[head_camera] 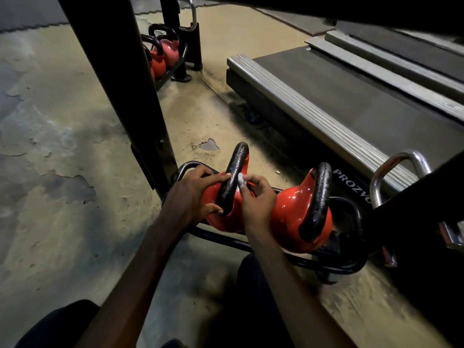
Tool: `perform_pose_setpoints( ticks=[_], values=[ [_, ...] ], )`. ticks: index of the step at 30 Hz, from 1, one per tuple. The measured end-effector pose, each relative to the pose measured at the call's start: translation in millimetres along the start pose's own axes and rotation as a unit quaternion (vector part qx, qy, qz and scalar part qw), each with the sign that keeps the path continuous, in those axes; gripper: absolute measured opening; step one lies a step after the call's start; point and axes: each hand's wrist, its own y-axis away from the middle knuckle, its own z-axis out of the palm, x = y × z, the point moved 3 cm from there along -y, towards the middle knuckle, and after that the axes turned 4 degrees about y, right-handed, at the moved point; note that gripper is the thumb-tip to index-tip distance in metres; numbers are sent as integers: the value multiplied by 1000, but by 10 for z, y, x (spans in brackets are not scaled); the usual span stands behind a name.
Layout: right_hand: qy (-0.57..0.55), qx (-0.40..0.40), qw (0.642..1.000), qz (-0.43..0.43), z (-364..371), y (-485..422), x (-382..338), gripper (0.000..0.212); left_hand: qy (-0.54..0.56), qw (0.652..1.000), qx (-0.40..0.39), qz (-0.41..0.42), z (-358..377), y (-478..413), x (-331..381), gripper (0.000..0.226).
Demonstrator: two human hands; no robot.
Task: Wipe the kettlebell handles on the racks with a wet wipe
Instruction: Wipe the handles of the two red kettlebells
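"Kettlebell handle (234, 172) there, which way does it run?"

"Its black loop stands up from the red kettlebell (226, 223), edge-on to the person. The long axis leans up and away toward the treadmill (326, 96). That bell sits on the low black rack (223, 237) on the floor, just beside a second kettlebell (293, 209) whose handle arches likewise."

"And the hands?"

"The left grip (190, 194) is curled round the handle's lower leg, forefinger and thumb touching the iron. The right grip (258, 199) pinches a small white wipe (241, 179) against the handle's right side, midway up."

"Any others?"

"More red bells (168, 50) sit on a rack farther back."
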Motion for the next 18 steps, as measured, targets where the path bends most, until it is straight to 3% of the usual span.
perform_pose_setpoints(
  ticks=[4, 8, 14, 18],
  values=[
    [-5, 57, 998, 34, 154, -698, -7, 6, 6, 1000, 5, -3, -10, 4, -2, 94],
    [25, 44, 998, 29, 144, -797, -88, 6, 13, 1000, 8, -9, -13, 0, -8, 92],
    [96, -48, 987, -116, -96, 126, -256, 16, 11, 1000, 5, -5, 3, -18, -30, 91],
    [158, -21, 981, -107, 7, -533, -330, 16, 20, 1000, 8, -11, -25, 4, -9, 93]
  ],
)
